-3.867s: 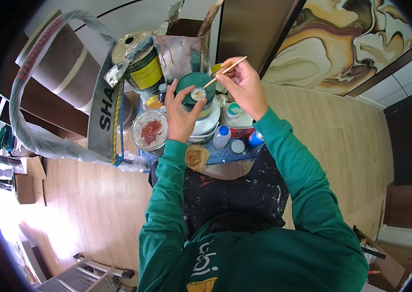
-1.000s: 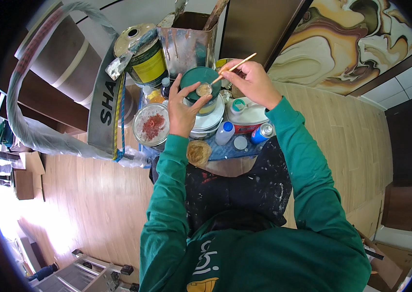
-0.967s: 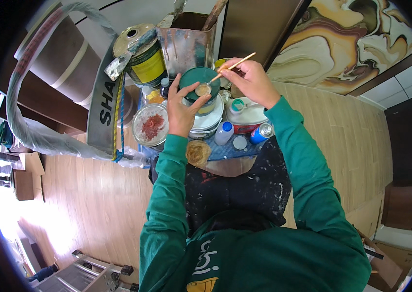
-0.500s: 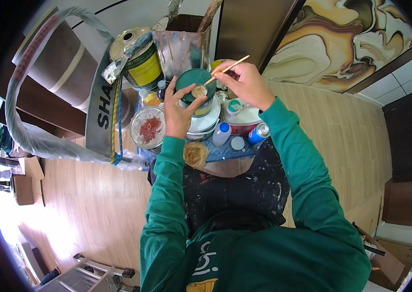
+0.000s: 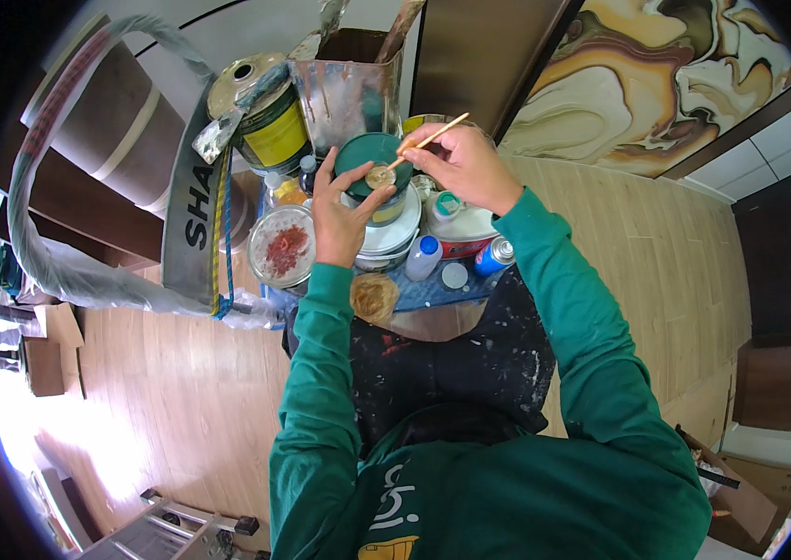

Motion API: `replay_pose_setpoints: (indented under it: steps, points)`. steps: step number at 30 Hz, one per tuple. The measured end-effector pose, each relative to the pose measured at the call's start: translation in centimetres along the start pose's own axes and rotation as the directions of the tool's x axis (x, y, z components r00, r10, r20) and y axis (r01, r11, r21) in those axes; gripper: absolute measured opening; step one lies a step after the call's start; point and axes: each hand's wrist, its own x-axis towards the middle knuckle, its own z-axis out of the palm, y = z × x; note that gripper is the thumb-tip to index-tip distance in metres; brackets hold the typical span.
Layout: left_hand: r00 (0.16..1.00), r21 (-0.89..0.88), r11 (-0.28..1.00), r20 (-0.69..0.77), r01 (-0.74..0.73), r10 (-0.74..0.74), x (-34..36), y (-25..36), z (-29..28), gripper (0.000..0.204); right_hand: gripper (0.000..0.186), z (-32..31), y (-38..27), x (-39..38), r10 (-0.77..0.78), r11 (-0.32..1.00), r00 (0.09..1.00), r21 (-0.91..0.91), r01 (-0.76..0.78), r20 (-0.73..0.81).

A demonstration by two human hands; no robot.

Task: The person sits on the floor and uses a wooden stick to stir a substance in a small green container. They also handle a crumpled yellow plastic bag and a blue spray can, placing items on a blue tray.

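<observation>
A small cup with pale contents rests between the thumb and fingers of my left hand. My right hand pinches a thin wooden stick, its upper end pointing up to the right. The lower end reaches into the cup; whether it carries bristles I cannot make out. Just behind the cup is a round green surface, apparently a can's top, partly covered by my left fingers. White stacked tubs stand beneath my hands.
A round lid with red smears lies at left. Nearby are a blue-capped bottle, a blue spray can and a white cap. Behind stand a paint-streaked metal tin and a yellow-banded can. A ladder lies lower left.
My right hand has shifted slightly left and down, and the stick's upper end has dropped with it. My left hand and the cup have barely moved.
</observation>
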Motion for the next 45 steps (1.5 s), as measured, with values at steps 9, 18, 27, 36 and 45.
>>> replay_pose_setpoints:
  steps: [9,18,27,36,45]
  points:
    - [1.0,-0.008,1.0,-0.012,-0.015,0.015,-0.1,-0.1,0.0,0.049,0.016,-0.6,-1.2,-0.2,0.141,0.989,0.989,-0.056,-0.139,0.033]
    - [0.995,0.135,0.987,-0.047,-0.085,0.092,-0.3,1.5,-0.2,0.048,0.016,-1.1,-1.2,0.0,0.103,0.995,0.994,0.017,-0.103,0.024]
    - [0.993,0.103,0.991,-0.067,-0.086,0.093,-0.5,1.1,0.2,0.046,0.016,-0.5,-0.6,-0.2,0.103,0.993,0.994,0.059,-0.105,0.028]
    - [0.992,0.055,0.995,-0.094,-0.082,0.087,-1.2,0.3,1.0,0.047,0.014,-1.1,-1.7,0.4,-0.024,1.0,0.998,0.006,0.024,0.053]
    - [0.987,0.064,0.994,-0.132,-0.089,0.097,-1.5,-0.2,1.5,0.048,0.018,-1.5,-3.4,0.4,-0.098,0.96,0.99,-0.254,0.12,0.099]
